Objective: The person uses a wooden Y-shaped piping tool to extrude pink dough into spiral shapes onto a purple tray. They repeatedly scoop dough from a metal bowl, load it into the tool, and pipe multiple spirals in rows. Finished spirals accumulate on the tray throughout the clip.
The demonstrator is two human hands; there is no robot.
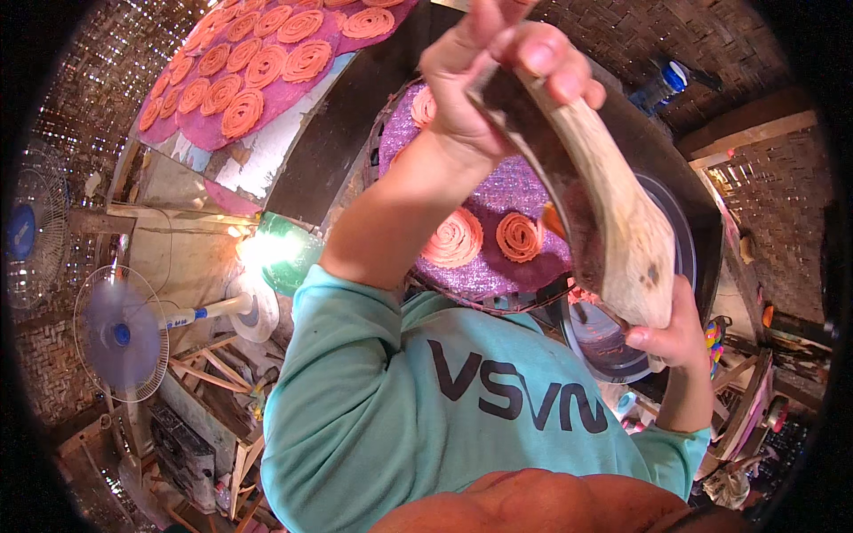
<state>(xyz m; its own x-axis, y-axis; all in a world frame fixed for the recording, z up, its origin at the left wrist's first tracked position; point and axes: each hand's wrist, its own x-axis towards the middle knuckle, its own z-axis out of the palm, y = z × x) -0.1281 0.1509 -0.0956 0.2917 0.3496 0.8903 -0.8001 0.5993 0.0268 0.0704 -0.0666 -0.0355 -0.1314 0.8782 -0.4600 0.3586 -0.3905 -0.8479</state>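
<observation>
1. Gripping the upper end of a pale carved wooden block (622, 204), the left hand (458, 84) has its fingers curled firmly over the edge; the block slants down toward the right.
2. At the lower end, the right hand (682, 333) sets its thumb against the wood. Its other fingers are mostly hidden, so I cannot tell how tightly they close.
3. Behind the raised block lies a round tray covered in purple woven cloth (533, 191), bearing orange spiral coils (451, 238) with bare cloth between them.
4. Something orange (553, 220) peeks out by the block's dark side; whether it touches the block is unclear.
5. Partly hidden behind the block, a round basin (626, 369) holds some orange paste (582, 298).
6. Judging by this, the step in hand is readying the block as a press for forming more coils; many finished ones sit on purple mats (182, 123) at upper left.
7. Next would likely call for steadying both ends, lining up over bare cloth and pressing evenly while circling.
</observation>
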